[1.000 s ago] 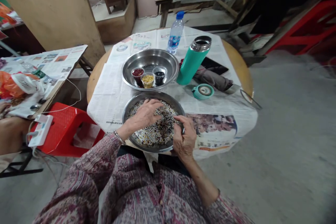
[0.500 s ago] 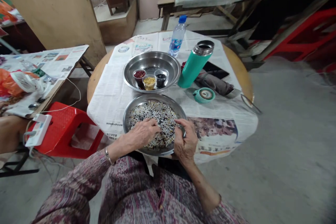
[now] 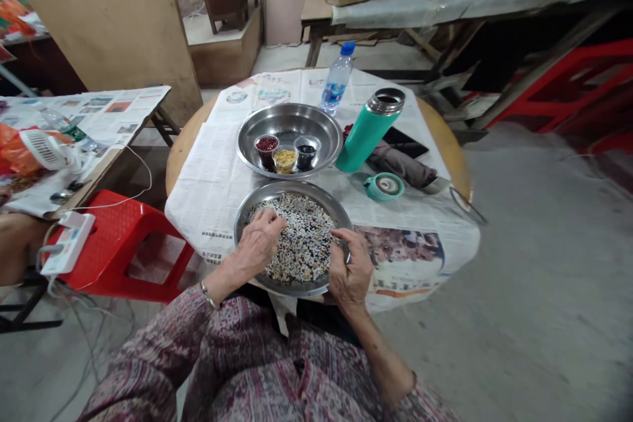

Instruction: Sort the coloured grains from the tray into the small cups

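A shallow steel basin (image 3: 242,208) holds a spread of mixed white, black and yellow grains or beans (image 3: 301,237). My left hand (image 3: 260,241) reaches into its left side, fingers bent together at the grains; whatever lies between the fingertips is hidden. At the right rim, my right hand (image 3: 351,270) is curled round the basin's edge, thumb and forefinger over the inside. Just behind stands a second steel basin (image 3: 287,115) with three clear cups: dark red beans (image 3: 267,145), yellow beans (image 3: 284,158) and black beans (image 3: 306,150).
Newspaper (image 3: 198,178) covers the round table. On it are a green flask (image 3: 368,135), its lid (image 3: 384,186), a water bottle (image 3: 337,79) and a folded umbrella (image 3: 403,165). A red stool (image 3: 119,244) bearing a power strip (image 3: 69,244) stands at left.
My left hand has moved leftward and slightly away from me over the grains. My right hand has stayed at the basin's right rim. The camera view has shifted a little.
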`<move>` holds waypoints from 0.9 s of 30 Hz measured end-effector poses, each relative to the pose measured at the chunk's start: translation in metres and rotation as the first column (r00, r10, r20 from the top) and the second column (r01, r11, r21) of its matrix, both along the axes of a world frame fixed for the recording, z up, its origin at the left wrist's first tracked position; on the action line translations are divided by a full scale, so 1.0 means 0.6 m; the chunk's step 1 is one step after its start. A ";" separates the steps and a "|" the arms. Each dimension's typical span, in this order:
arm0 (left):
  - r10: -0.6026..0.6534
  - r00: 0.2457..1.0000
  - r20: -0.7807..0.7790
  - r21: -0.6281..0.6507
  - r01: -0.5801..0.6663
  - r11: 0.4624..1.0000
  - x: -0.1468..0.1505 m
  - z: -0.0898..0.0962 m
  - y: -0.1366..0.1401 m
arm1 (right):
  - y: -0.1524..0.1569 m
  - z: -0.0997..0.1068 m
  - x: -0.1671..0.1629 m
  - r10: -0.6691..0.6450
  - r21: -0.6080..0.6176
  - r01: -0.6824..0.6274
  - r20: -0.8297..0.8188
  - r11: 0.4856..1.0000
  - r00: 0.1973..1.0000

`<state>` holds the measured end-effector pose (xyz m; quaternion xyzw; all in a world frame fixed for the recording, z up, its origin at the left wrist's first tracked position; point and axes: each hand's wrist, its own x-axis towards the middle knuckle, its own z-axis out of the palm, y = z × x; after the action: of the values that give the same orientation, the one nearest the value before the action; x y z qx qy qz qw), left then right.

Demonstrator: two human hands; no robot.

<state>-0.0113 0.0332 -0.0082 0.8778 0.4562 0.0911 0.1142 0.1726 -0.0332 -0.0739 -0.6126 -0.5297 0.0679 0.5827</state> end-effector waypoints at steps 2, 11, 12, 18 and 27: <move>0.061 0.998 0.020 -0.018 -0.060 0.998 -0.013 -0.001 -0.001 | 0.000 -0.001 0.000 0.005 0.000 -0.005 0.000 1.000 1.000; -0.160 0.980 0.120 -0.152 0.177 0.972 -0.030 0.016 -0.061 | -0.001 0.000 0.000 0.012 0.008 -0.012 -0.005 1.000 1.000; -0.212 0.970 0.117 -0.155 0.229 0.961 -0.024 0.016 -0.065 | -0.001 0.000 -0.001 0.013 0.006 -0.013 -0.004 1.000 1.000; -0.484 0.875 0.000 -0.041 0.483 0.874 0.034 -0.001 -0.052 | -0.002 0.001 -0.001 0.022 0.004 -0.022 0.004 1.000 1.000; -0.131 0.984 -0.124 0.007 0.133 0.991 0.014 0.009 0.027 | -0.001 0.002 -0.001 0.022 -0.001 -0.022 0.000 1.000 1.000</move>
<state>-0.0029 0.0492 -0.0031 0.9108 0.4026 0.0322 0.0851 0.1722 -0.0335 -0.0725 -0.6072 -0.5364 0.0745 0.5815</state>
